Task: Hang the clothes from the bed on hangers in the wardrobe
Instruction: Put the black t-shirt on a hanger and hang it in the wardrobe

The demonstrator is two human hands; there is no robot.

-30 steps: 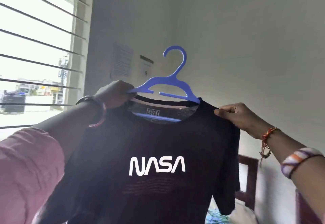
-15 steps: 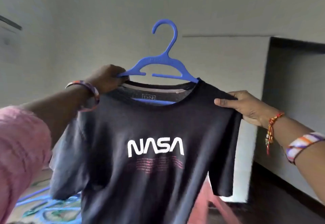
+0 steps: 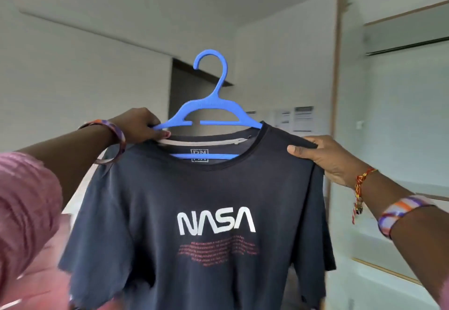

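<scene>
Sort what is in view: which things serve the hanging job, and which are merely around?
Job:
- dark navy NASA T-shirt
- blue plastic hanger
- left hand, gripping the hanger's end
- right hand, pinching the shirt's shoulder

Around:
- papers on the wall

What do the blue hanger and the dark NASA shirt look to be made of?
The blue hanger looks like moulded plastic: one even colour, flat smooth arms, matte sheen. The T-shirt seems a soft knit, likely cotton or a blend: it drapes and folds loosely, with a ribbed collar and printed lettering. The exact fibre cannot be told.
</scene>
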